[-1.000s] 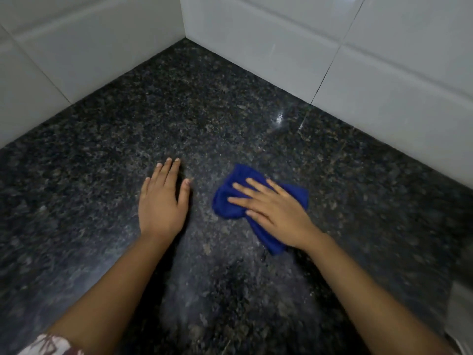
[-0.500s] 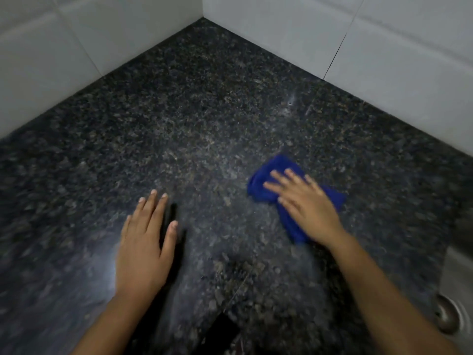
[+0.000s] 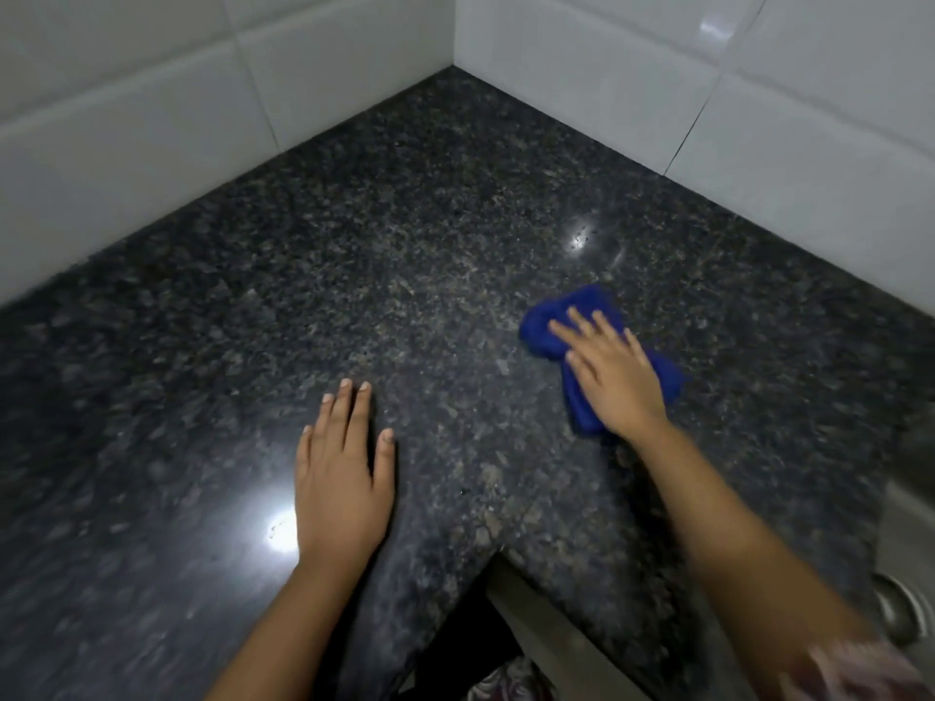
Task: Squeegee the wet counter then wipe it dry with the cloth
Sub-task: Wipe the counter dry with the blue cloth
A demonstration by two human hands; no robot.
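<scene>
1. Hands were both flat on a dark speckled stone desk [image 3: 405, 245] that fit into a corner of white wall tiles [image 3: 152, 118].
2. The right hand [image 3: 614, 376] lay on top of a blue cloth [image 3: 544, 328], pressing it down on the desk.
3. The fingers [image 3: 582, 323] of that hand were spread out wide and flat over the cloth, not curled around it.
4. The blue cloth was bunched up under the palm. Part of it stuck out past the fingertips, and part stuck out by the wrist.
5. The cloth sat on the right side of the desk, near the right wall but not touching it.
6. The left hand [image 3: 341, 490] lay flat on the bare desk, well apart from the cloth. Its fingers [image 3: 349, 412] were straight and close together, the thumb stuck out a little, and it held nothing.
7. Bright spots of light shone on the desk, one just beside the left hand and one past the cloth.
8. The front edge of the desk made a notch between the two arms.
9. A round metal thing [image 3: 898, 612] showed at the far right edge, but it was too blurry to tell what it was.
</scene>
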